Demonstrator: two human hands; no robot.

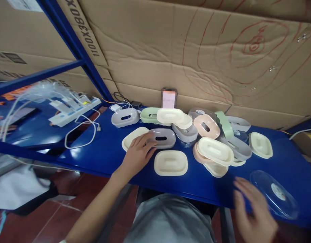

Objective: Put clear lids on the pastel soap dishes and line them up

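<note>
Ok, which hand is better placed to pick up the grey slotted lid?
The left hand, probably. Its fingers already rest on the grey slotted lid, while the right hand is far off by the clear lid at the blue table edge.

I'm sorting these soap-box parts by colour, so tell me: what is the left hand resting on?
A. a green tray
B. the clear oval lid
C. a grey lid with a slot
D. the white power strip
C: the left hand lies with its fingers on the grey slotted lid, between two cream trays on the blue table.
</note>
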